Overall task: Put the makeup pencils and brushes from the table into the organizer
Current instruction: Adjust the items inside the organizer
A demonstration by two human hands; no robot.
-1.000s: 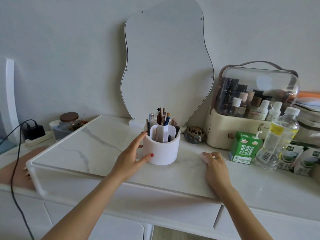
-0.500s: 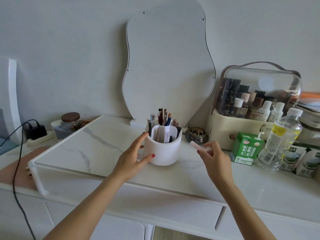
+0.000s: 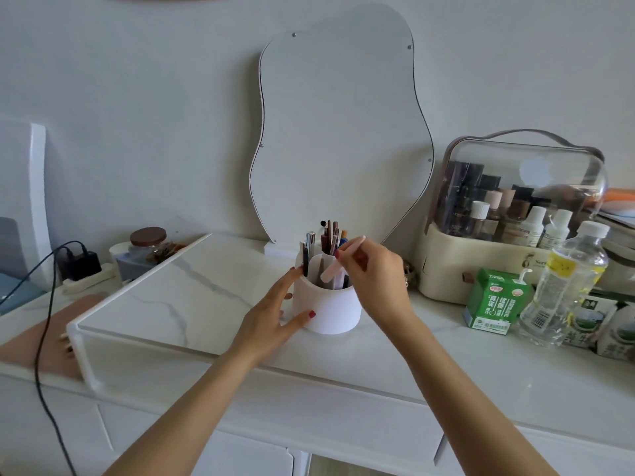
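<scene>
A round white organizer (image 3: 328,310) stands on the marble table top (image 3: 192,297), in front of the mirror. Several pencils and brushes (image 3: 328,240) stand upright in its compartments. My left hand (image 3: 271,314) holds the organizer's left side, thumb on the front wall, fingers round the back. My right hand (image 3: 372,273) pinches a pale pink makeup pencil (image 3: 338,261) over the organizer's mouth. The pencil is tilted, its lower end at the rim's height, its upper end pointing up and right.
A wavy mirror (image 3: 338,132) leans on the wall behind. To the right stand a cosmetics case (image 3: 508,214), a green carton (image 3: 494,302) and a clear bottle (image 3: 563,283). At left are a jar (image 3: 149,243), a charger (image 3: 80,264) and its cable (image 3: 43,338).
My right hand picked the pink pencil up from the table right of the organizer and carried it up and left over the organizer. My left hand kept its hold.
</scene>
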